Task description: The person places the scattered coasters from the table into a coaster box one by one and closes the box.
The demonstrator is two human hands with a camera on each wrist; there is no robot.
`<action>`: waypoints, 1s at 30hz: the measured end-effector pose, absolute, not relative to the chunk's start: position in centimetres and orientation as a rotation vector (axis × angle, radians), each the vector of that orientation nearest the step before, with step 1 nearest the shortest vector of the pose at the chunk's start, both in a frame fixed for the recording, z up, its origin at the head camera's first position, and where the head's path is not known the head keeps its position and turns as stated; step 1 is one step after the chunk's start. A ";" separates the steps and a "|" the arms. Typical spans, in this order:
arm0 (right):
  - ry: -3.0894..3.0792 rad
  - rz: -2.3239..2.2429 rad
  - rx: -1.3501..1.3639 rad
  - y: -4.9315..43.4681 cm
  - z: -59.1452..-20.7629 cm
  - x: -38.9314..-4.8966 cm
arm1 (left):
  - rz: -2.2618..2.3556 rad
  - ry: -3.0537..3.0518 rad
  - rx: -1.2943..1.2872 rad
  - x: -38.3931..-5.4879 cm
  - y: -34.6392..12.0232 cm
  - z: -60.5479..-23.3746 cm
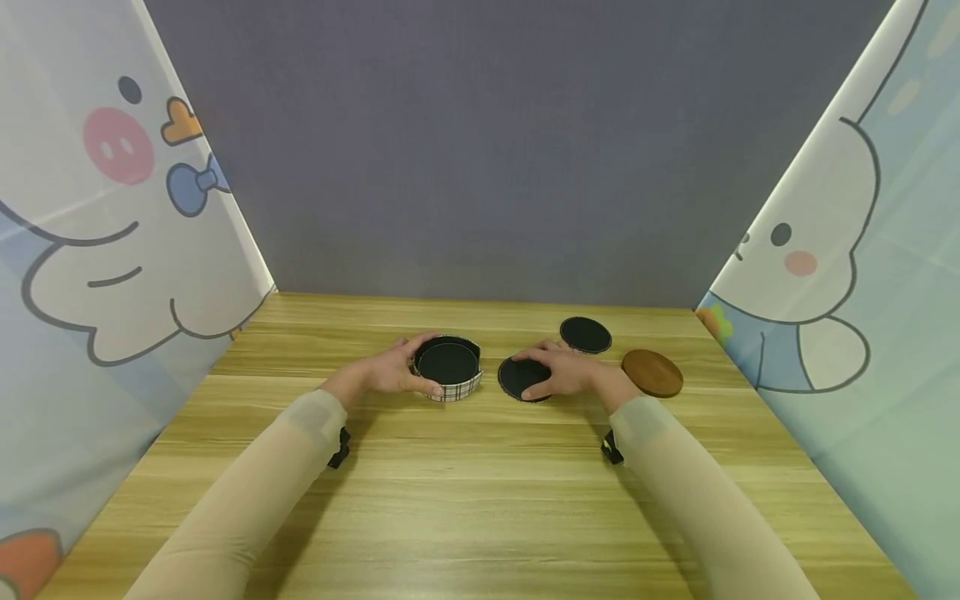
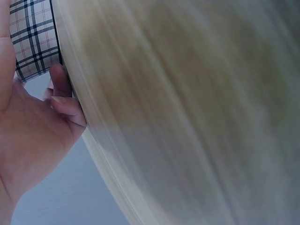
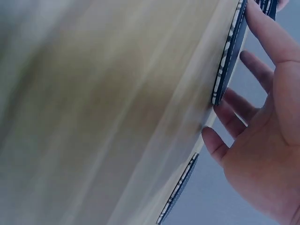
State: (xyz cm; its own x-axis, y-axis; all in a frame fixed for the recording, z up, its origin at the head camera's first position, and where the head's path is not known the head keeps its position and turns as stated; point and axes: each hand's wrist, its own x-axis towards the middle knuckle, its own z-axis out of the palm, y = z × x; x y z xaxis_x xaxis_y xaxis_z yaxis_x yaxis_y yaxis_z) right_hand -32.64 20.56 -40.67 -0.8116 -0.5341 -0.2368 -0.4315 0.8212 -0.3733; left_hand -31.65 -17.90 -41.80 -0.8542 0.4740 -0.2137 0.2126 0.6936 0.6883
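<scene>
A shallow round coaster holder (image 1: 448,365), black inside with a plaid outer wall, stands on the table. My left hand (image 1: 392,367) grips it from the left, thumb at the near side and fingers round the far side. The plaid wall (image 2: 33,37) also shows in the left wrist view. To its right, my right hand (image 1: 564,369) spans a black round coaster (image 1: 517,379), with thumb and fingers at its edges. In the right wrist view this coaster (image 3: 229,56) appears edge-on, low at the tabletop, beside the right hand (image 3: 267,122).
Another black round coaster (image 1: 586,334) lies behind the right hand. A brown round wooden disc (image 1: 652,372) is to the right, near the forearm. The wood-grain table (image 1: 465,492) ends at a grey back panel (image 1: 480,158), with cartoon-printed curtains (image 1: 82,275) at the sides.
</scene>
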 end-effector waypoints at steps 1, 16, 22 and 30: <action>2.671 -0.423 -0.752 20.6 -40.7 -32.6 | 0.960 2.528 0.535 -31.6 -17.9 -41.8; 2.682 -0.455 -0.805 21.2 -40.6 -31.9 | 0.953 2.529 0.535 -31.8 -18.0 -42.0; 2.723 -0.473 -0.826 21.4 -40.7 -31.8 | 0.957 2.528 0.532 -31.6 -17.9 -41.9; 2.819 -0.602 -0.844 21.9 -40.6 -31.6 | 0.951 2.540 0.550 -31.5 -17.9 -41.8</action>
